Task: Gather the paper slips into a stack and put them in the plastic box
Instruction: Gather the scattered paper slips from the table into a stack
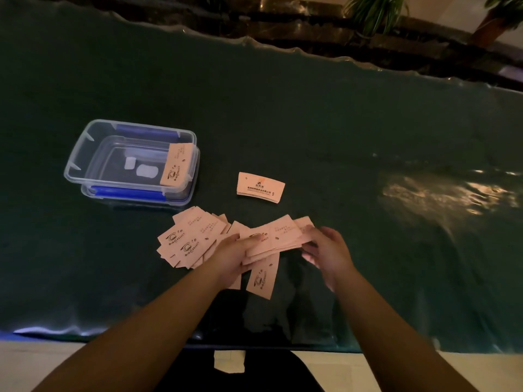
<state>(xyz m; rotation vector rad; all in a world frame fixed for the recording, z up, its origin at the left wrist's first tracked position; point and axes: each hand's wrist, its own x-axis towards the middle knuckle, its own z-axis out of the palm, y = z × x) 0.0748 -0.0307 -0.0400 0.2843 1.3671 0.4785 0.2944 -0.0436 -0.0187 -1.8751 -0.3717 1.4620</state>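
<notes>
Pale pink paper slips printed with a coffee-cup logo lie on a dark green table. My left hand (232, 254) grips a small bunch of slips (278, 236) by its left end. My right hand (325, 251) touches the bunch's right end with its fingers spread. A loose fan of slips (189, 240) lies to the left of my hands, and one slip (261, 278) sits under them. A separate short stack (260, 187) rests further back. The clear plastic box (85, 154) stands at the left with a stack of slips (175, 165) leaning inside its right wall.
The box sits on its blue-clipped lid (127, 193). Two small white pieces (141, 168) lie on the box floor. The table's near edge (113, 335) runs just in front of my body. Potted plants (376, 12) stand beyond the far edge.
</notes>
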